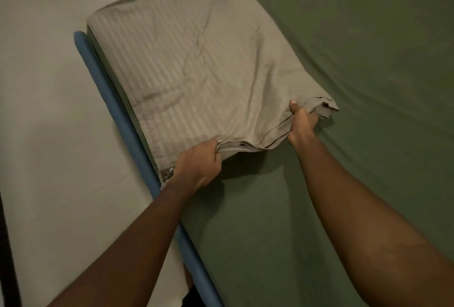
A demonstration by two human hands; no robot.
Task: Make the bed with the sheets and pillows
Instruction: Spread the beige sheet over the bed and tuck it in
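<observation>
Hands close on the near edge of a folded beige sheet of striped cotton-like fabric (196, 66), which lies on a dark green fitted cover (356, 73) stretched over the mattress. The left hand (196, 164) grips the stacked layers near the corner by the blue padded bed rail (118, 107), fingers curled under and thumb on top. The right hand (303, 122) pinches the bunched inboard corner, thumb over the fabric and fingers wrapped beneath. That corner lies farther from the body than the left one, so the held edge runs slantwise.

From both grips the folded sheet stretches away from the person, hugging the rail side of the bed. Its long axis appears to follow the rail, though the wide lens makes that hard to judge. The loose, layered edges point back toward the person, and the held edge is raised slightly off the cover, with shadow beneath it.

Bare green cover lies to the right and toward the person, so unfolding would probably go those ways. Beyond the rail is pale tiled floor (44, 85).
</observation>
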